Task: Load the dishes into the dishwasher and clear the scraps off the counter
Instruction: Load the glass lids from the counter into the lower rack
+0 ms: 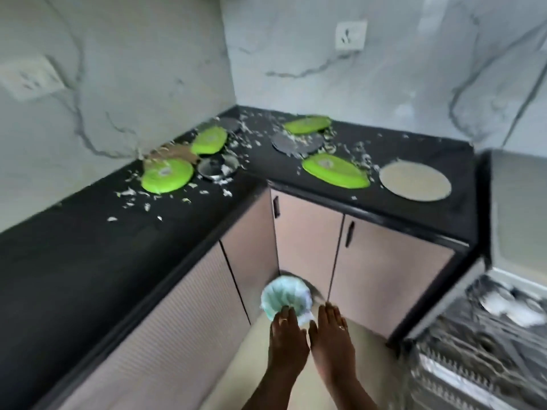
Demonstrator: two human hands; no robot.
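Note:
Several green plates lie on the black corner counter (88,238), one at the left (167,176) and one near the front edge (336,170). Among them are a beige plate (415,181), a grey steel plate (297,142) and a small steel bowl (217,167). White scraps (133,196) are scattered around them. Both my hands are held low over a pale bag-lined bin (285,294) on the floor. My left hand (287,335) touches the liner's near edge with its fingers. My right hand (334,332) is beside it, fingers straight, holding nothing.
The open dishwasher (488,344) stands at the right, its wire rack pulled out with a few pale dishes in it. Pink cabinet doors (307,241) run under the counter. Wall sockets (350,35) sit on the marble backsplash. Beige floor lies beneath my arms.

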